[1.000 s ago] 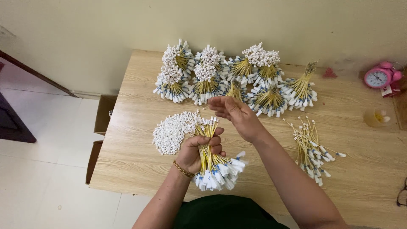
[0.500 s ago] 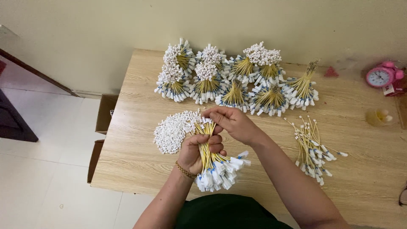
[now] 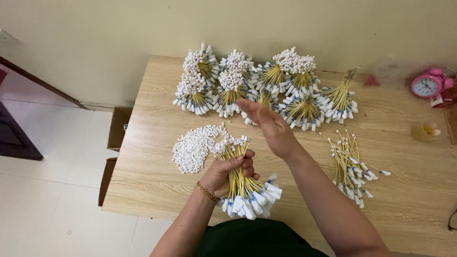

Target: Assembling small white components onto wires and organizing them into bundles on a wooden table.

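My left hand (image 3: 227, 172) grips a thick bundle of yellow wires (image 3: 238, 177) around its middle, held above the wooden table (image 3: 152, 157). White connectors top the bundle and white-and-blue tags fan out at its lower end. My right hand (image 3: 266, 126) hovers just above and to the right of the bundle, fingers spread, with nothing seen in it. A flat pile of loose white connectors (image 3: 193, 148) lies on the table to the left of the bundle.
Several finished wire bundles (image 3: 266, 85) are stacked along the table's far edge by the wall. A loose heap of yellow wires (image 3: 351, 166) lies to the right. A pink alarm clock (image 3: 428, 84) and a small yellow object (image 3: 425, 131) stand at far right. Cardboard boxes (image 3: 116, 128) sit on the floor at left.
My right hand came down onto the bundle's top half a second ago, and has since lifted away up and to the right, fingers spread. The left hand keeps its grip on the bundle.
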